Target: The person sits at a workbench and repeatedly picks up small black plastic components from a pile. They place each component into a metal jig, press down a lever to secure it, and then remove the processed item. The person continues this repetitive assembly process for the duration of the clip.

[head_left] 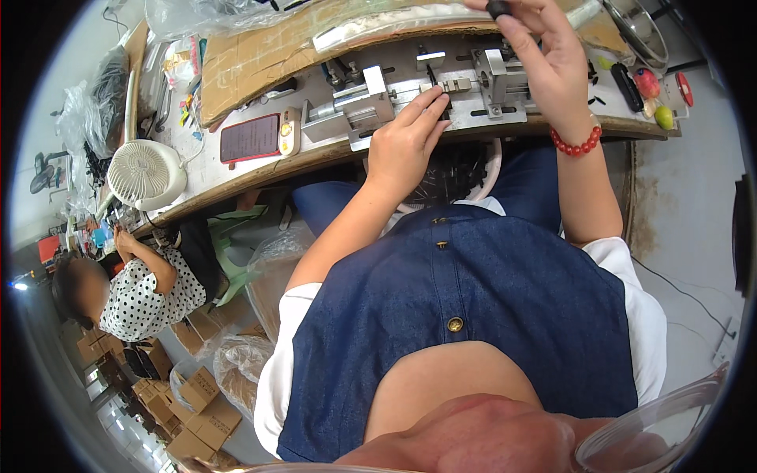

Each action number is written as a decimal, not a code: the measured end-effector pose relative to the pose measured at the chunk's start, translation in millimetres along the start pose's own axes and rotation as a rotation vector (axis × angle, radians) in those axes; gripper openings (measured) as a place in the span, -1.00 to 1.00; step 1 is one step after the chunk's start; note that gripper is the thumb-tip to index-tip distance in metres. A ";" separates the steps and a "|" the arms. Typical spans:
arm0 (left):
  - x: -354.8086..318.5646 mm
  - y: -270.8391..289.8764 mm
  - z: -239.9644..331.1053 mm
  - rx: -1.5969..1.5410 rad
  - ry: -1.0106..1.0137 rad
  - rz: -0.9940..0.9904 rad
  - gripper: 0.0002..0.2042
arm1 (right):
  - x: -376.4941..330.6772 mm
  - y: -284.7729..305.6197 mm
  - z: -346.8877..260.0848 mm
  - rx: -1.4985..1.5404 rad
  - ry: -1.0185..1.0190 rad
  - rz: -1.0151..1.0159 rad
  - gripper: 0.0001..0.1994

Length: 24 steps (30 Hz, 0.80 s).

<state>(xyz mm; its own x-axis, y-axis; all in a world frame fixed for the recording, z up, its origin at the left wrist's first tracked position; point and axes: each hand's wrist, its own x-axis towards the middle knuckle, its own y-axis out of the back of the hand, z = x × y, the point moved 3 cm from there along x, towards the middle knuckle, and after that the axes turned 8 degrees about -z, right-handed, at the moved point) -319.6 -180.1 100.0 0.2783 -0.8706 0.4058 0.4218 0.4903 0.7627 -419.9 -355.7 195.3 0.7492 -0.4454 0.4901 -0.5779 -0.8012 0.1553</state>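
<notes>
A metal clamping fixture (367, 101) with silver blocks and rods stands at the table's front edge. My left hand (402, 150) reaches to its middle, fingertips pinched at a small black part (448, 103) beside a metal slide (457, 85). The fingers cover most of that part, so its kind does not show. Above the fixture's right block (495, 79), my right hand (553, 67) is raised, with thumb and fingers closed on a black knob (498, 9). What the knob joins to is hidden at the picture's top edge.
Left of the fixture lie a phone (251, 139) and a white fan (147, 175). Cardboard (260, 67) covers the table behind. A black case (627, 87) and a metal bowl (637, 31) are at the right. Another person (154, 292) sits at the far left near cardboard boxes (197, 394).
</notes>
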 end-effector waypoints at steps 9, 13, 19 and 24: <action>34.1 50.3 -7.0 0.015 0.019 0.144 -0.67 | -62.2 -27.5 1.5 -0.752 0.125 -0.286 -0.76; 108.7 100.0 -49.3 0.314 0.060 0.351 -0.78 | -79.0 -43.1 19.2 -0.905 0.135 -0.351 -0.77; 153.8 110.8 -90.6 0.425 0.275 0.031 -0.71 | -77.2 -57.0 37.3 -1.076 0.236 -0.402 -0.79; 154.0 108.7 -84.2 0.269 0.347 -0.023 -0.70 | -80.0 -53.1 41.3 -1.134 0.254 -0.384 -0.78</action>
<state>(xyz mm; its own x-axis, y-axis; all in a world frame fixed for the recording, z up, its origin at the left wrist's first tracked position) -158.2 -257.4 202.9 0.5644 -0.7933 0.2283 0.2048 0.4025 0.8922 -435.8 -294.0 112.4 0.9222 -0.0645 0.3814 -0.3825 -0.0047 0.9240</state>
